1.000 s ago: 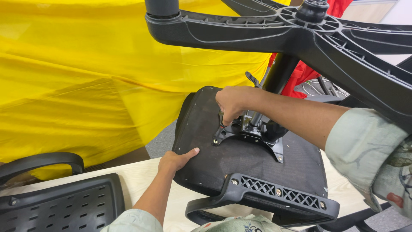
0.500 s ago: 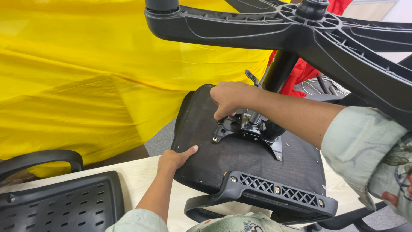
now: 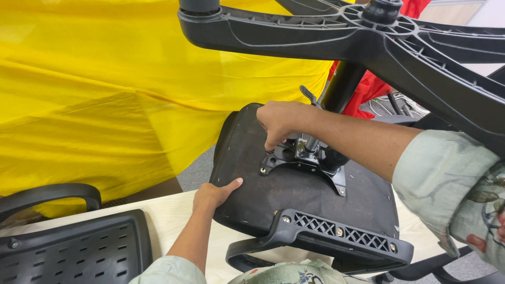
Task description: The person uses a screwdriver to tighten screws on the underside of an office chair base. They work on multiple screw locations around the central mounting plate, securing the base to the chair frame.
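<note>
Black fabric seat underside [image 3: 294, 194], black metal mounting plate [image 3: 307, 163], black plastic star base [image 3: 368, 37], bright yellow cloth [image 3: 105, 94], red cloth [image 3: 368, 87], pale wood table [image 3: 168, 215], black perforated backrest [image 3: 68, 252], pale green floral-patterned sleeve [image 3: 452, 189]

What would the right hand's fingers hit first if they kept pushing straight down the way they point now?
The right hand points its fingertips down at the black metal mounting plate bolted to the underside of the upturned chair seat. They would meet that plate first, near its front-left bolt; they look close to touching, though depth is unclear.
</note>
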